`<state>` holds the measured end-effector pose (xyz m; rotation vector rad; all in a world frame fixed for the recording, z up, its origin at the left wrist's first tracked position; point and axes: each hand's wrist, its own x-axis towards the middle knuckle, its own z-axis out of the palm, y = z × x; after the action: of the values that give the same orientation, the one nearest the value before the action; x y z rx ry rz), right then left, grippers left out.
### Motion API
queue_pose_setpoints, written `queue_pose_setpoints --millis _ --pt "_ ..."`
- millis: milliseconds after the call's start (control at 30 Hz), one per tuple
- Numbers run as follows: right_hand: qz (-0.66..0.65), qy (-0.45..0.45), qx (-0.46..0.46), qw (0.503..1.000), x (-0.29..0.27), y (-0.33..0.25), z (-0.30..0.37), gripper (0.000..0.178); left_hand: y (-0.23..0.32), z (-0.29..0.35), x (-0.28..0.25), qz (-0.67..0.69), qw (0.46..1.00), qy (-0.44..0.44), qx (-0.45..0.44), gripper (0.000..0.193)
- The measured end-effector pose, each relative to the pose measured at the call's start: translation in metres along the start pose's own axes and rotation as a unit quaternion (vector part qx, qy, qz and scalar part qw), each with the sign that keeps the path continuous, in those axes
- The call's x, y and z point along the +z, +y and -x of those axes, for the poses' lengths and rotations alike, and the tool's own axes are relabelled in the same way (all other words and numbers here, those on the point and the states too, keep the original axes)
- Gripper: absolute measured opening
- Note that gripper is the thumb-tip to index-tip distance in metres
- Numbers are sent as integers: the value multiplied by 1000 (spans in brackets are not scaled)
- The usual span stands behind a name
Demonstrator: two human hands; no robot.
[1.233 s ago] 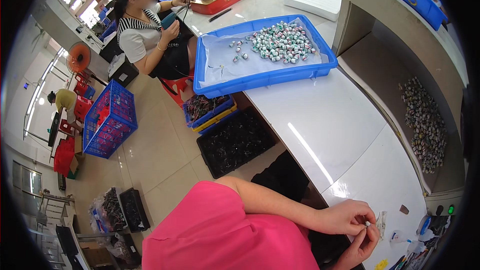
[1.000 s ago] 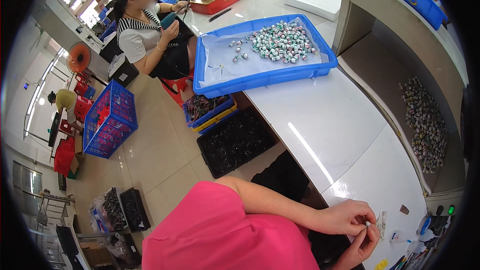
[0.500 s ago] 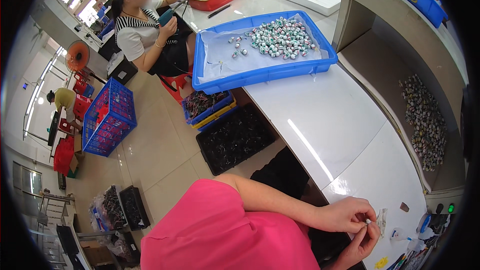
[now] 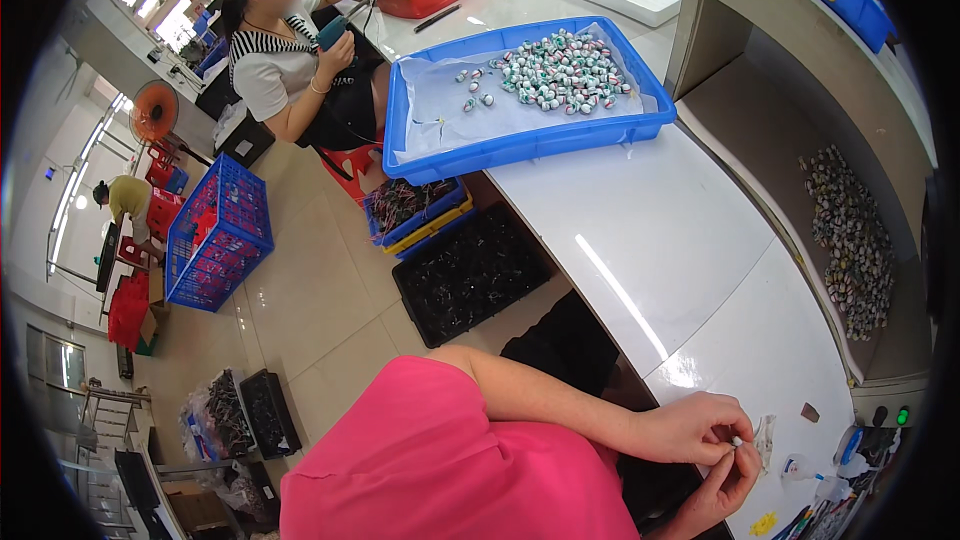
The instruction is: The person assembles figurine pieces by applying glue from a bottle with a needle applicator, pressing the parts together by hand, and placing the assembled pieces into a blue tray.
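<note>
My left hand (image 4: 695, 428) is closed in a pinch at the right, over the white table near its front edge. Between its fingertips sits a small white bead-like piece (image 4: 737, 442), mostly covered by the fingers. Just below, my right hand (image 4: 728, 485) meets it, thumb and finger closed on the same piece. A clear plastic strip (image 4: 765, 440) lies on the table beside the fingers. Further right is a small brown flat scrap (image 4: 809, 412).
A blue tray (image 4: 530, 148) holds many small green-and-white round parts. A shelf box (image 4: 740, 110) at right holds another heap. Near my hands lie a clear bottle (image 4: 798, 468), a yellow scrap (image 4: 764, 524) and pen-like tools. A co-worker (image 4: 290, 60) sits far left; black tray (image 4: 470, 280) below the table.
My hands stay together in nearly the same place, with the small white piece between the fingertips. The co-worker's far hand has shifted slightly at the device.
</note>
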<state>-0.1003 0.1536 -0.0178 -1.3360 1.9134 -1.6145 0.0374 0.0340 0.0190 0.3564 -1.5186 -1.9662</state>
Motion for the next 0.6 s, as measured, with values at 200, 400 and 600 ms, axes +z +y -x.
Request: queue_pose_setpoints --millis 200,400,600 --pt "9 5 -6 1000 0 -5 0 15 1 -1 3 3 1000 0 -3 22" --pt "92 30 -9 995 0 -21 -2 13 -2 -3 8 -3 1000 -1 -3 22" --pt "-1 0 -11 1000 -9 8 2 14 -3 -1 9 -6 1000 -2 5 22"
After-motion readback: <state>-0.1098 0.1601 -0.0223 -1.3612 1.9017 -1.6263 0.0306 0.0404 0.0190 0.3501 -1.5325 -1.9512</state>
